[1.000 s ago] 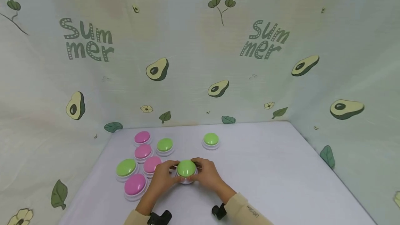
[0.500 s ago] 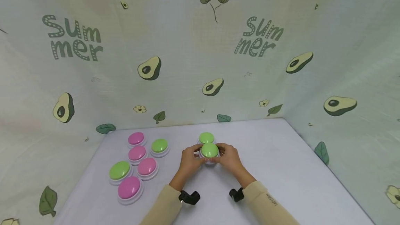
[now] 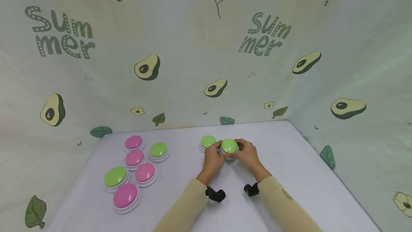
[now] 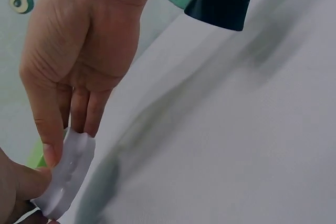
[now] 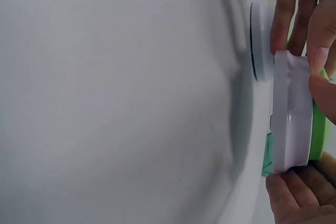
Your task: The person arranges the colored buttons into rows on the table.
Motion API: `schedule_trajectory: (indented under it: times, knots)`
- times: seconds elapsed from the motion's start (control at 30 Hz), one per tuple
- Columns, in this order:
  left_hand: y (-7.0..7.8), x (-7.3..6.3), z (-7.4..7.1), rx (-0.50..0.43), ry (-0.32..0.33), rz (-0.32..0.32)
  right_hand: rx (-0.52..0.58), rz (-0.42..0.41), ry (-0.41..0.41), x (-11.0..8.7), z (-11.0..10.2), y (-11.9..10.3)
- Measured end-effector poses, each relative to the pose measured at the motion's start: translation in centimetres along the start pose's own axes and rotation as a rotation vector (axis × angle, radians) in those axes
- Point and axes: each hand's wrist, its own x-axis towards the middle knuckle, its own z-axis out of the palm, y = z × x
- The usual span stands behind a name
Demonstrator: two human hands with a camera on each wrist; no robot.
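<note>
Both hands hold a push button with a green dome [image 3: 229, 145] and a white base [image 5: 292, 114], dome upward. My left hand [image 3: 213, 160] pinches its left side, and my right hand [image 3: 248, 154] pinches the right side, with thumbs at the front. In the right wrist view the base appears slightly raised off the table. Just left of it, partly covered by the left fingers, stands another green button [image 3: 207, 141]. The left wrist view shows the held button's white base [image 4: 71, 174] between the fingers of both hands.
At the left of the white table [image 3: 289, 174] several buttons form a group: pink ones [image 3: 125, 195] and two green ones [image 3: 115, 177], among them one farther back [image 3: 158, 149]. A printed cloth [image 3: 180, 99] hangs behind the table and at its sides.
Both hands have carried the green button away from the group, rightward and farther back, past the front of the standing green button to its right side. The head view has shifted slightly right.
</note>
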Motion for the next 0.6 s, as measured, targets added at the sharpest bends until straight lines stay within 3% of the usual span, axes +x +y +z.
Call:
schedule_trajectory:
  times: [0.33, 0.6]
  knots:
    - [-0.1, 1.9, 2.3, -0.039, -0.053, -0.006, -0.007, 0.039, -0.016, 3.2, -0.7, 1.0]
    - [-0.8, 2.0, 2.9, -0.047, -0.084, -0.025, 0.030, 0.067, -0.053, 4.3, -0.2, 2.3]
